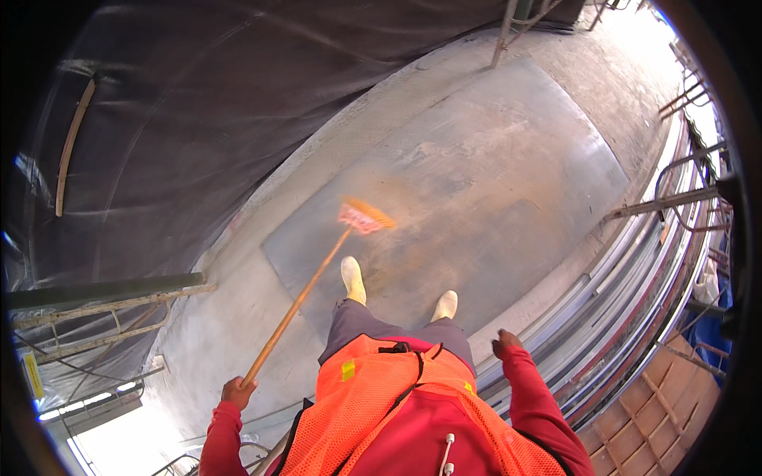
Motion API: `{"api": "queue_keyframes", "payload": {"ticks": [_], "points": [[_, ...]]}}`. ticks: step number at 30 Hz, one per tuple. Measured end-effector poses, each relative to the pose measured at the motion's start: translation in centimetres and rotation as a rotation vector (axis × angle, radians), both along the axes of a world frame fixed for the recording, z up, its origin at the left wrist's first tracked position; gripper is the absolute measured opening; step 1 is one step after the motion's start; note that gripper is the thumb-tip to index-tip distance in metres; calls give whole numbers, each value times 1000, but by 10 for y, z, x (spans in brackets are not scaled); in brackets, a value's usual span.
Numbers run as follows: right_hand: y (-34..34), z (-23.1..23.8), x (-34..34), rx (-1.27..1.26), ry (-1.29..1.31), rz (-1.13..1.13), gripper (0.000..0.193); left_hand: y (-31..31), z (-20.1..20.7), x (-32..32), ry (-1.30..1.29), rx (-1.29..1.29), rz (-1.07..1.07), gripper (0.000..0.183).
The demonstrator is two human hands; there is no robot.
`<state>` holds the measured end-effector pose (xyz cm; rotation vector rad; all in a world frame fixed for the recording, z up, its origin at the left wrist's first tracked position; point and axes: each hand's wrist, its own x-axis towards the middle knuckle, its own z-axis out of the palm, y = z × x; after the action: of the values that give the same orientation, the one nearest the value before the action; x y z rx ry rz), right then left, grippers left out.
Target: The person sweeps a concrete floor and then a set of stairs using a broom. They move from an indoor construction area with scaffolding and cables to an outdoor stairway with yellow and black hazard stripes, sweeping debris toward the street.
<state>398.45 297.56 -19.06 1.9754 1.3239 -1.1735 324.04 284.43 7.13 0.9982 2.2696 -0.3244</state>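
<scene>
A broom with a long wooden handle (pixel 295 308) slants across the left of the view. Its orange-and-pink head (pixel 365 216) rests at a metal-grey sheet (pixel 476 170), smeared by motion. My left hand (pixel 238 392) is closed around the upper end of the handle, at the lower left. Beside my right hip, my right hand (pixel 506 343) hangs in the air with nothing visible in it, the fingers loosely bent and the thumb apart. My light-coloured boots (pixel 353 279) stand on the sheet, just nearer than the broom head. Brownish dust streaks mark the sheet's surface.
Dark sheeting (pixel 198 95) hangs along the left. Long metal profiles (pixel 611 305) lie stacked at the right, near scaffold frames (pixel 667 204). Another frame leg (pixel 503 36) stands at the far edge. A wooden panel (pixel 659 408) lies at the lower right.
</scene>
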Motion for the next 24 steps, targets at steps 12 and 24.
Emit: {"api": "queue_keyframes", "payload": {"ticks": [12, 24], "points": [[130, 9, -286, 200, 240, -352, 47, 173, -84, -333, 187, -98, -322, 56], [203, 120, -502, 410, 420, -283, 45, 644, -233, -125, -229, 87, -711, 56]]}}
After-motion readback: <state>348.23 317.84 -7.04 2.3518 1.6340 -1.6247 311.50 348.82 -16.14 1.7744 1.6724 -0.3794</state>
